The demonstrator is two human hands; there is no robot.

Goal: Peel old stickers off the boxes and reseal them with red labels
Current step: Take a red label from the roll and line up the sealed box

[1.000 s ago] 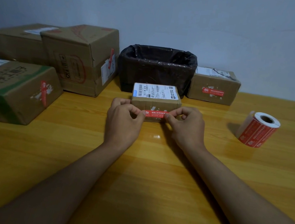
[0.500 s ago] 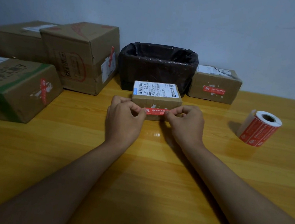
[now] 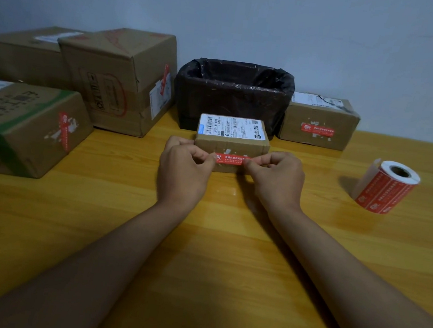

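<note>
1. Small box at 12 o'clock, flat on the bench, white shipping slip on top, front face toward the viewer.
2. Red label stretched across that front face: left hand pinching its left end, right hand pinching its right end, fingers curled tight on the strip at both ends. Cannot tell whether the middle is stuck down yet.
3. Likely step: pressing the label flat over the seam.
4. Risks, as judgement: uneven pull from one side, giving a crooked or creased strip; torn paper remnants on the face under it, weakening the bond; a light box sliding back toward the black-lined bin just behind, at 12 o'clock, if pushed hard.
5. Open room: broad bare bench toward 6 o'clock under both forearms; free lanes at 4 and 8 o'clock.
6. Crowded edges: stacked cartons from 9 to 11 o'clock, a labelled box at 1 o'clock, label roll at 3 o'clock near the bench's right edge, liable to roll if knocked.
</note>
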